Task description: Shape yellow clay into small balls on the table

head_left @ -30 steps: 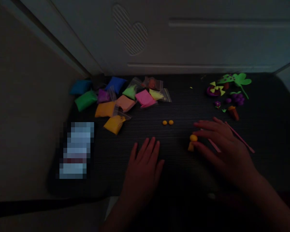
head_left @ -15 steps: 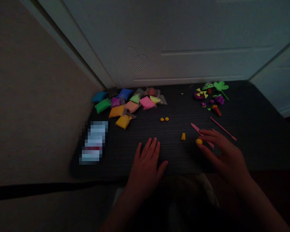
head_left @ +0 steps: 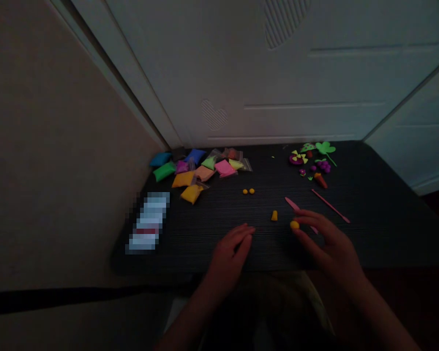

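My right hand [head_left: 325,240] pinches a small yellow clay ball [head_left: 294,225] between thumb and fingertips, just above the dark table [head_left: 205,234]. A pink modelling knife [head_left: 291,203] lies partly hidden behind those fingers. To the left of the ball stands a small yellow clay piece [head_left: 274,215], narrower at one end. My left hand [head_left: 231,251] is near the table's front edge, turned sideways, its fingers close together and the thumb a little apart, with nothing in it. Farther back, two tiny yellow clay balls [head_left: 248,191] sit side by side.
Bags of coloured clay [head_left: 225,168] cluster at the back left, with a blurred-out phone [head_left: 149,222] nearer me. At the back right are clay pieces, including a purple grape bunch [head_left: 323,166] and a green flower shape [head_left: 325,148]. A pink stick tool [head_left: 331,206] lies right.
My right hand has moved the ball away from the yellow clay piece, to its right. My left hand has gone from flat and spread to turned sideways. The camera view has shifted.
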Demonstrator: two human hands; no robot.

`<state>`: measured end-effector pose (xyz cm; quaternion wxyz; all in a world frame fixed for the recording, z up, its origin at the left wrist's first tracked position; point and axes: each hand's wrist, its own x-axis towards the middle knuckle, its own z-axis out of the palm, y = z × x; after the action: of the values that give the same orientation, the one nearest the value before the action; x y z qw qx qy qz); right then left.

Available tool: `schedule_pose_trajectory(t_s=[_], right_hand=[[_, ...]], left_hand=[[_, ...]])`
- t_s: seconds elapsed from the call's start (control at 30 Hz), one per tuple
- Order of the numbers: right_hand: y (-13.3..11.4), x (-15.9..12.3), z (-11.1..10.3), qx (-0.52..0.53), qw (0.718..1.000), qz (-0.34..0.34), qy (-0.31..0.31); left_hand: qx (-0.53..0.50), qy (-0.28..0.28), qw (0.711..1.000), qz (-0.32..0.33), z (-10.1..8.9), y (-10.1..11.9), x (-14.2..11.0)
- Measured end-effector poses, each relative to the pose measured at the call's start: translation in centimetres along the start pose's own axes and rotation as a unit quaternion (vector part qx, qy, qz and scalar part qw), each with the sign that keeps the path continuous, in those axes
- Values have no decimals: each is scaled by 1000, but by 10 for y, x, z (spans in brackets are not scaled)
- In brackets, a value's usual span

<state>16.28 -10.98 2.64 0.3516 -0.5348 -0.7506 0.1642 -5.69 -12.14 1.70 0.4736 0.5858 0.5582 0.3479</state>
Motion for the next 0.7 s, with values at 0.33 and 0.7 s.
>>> schedule_pose_trajectory(t_s=[0.33,0.7], right_hand=[[-34,8,30,56,994,-85,-37],[-29,7,36,104,994,-25,-9]], left_hand=[[-485,-105,858,-134,18,22,9],[-658,-83,716,-219,12,8,18]])
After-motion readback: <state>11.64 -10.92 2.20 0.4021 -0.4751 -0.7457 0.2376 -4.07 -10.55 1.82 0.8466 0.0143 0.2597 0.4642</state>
